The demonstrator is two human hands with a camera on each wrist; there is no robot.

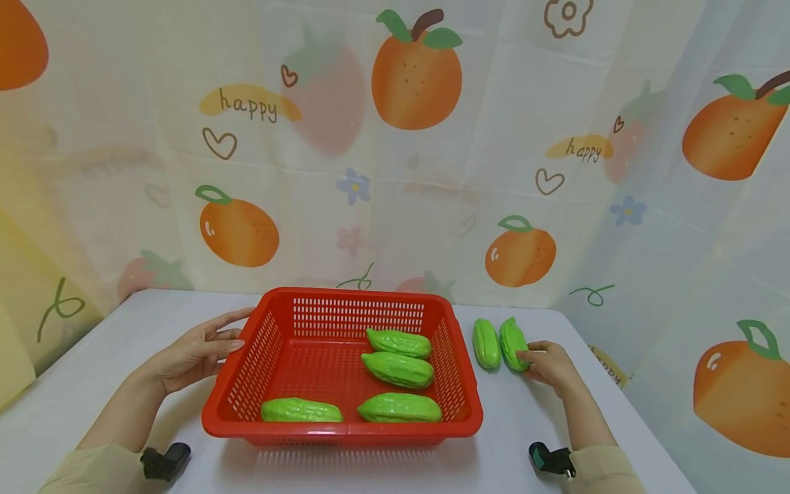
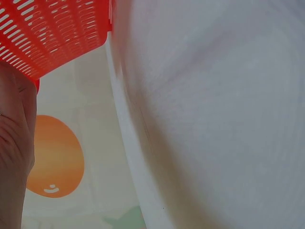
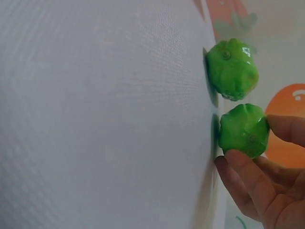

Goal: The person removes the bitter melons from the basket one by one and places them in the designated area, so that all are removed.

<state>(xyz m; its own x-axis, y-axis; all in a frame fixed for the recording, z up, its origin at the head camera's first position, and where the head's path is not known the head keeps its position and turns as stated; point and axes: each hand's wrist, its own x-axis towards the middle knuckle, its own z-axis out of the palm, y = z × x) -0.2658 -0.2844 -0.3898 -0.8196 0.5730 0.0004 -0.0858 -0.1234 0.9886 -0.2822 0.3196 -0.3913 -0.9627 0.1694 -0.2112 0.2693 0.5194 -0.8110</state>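
On the table, a red plastic basket (image 1: 345, 429) holds several green, bumpy bitter melons, one (image 1: 400, 407) at its front right. My left hand (image 1: 194, 353) touches the basket's left side, its fingers extended along the rim; in the left wrist view the basket's slotted wall (image 2: 57, 28) hides the fingertips. To the right of the basket two more bitter melons lie side by side. The outer bitter melon (image 3: 244, 130) is pinched between the thumb and fingers of my right hand (image 1: 551, 365), low over the tabletop. The other bitter melon (image 1: 487, 344) lies just left of it.
A white cloth covers the table (image 1: 518, 425). Behind it hangs a curtain (image 1: 432, 178) printed with oranges and strawberries, reaching round both sides. Inside the basket, the melons lie mostly along the right side, with one bitter melon (image 1: 301, 410) at the front left.
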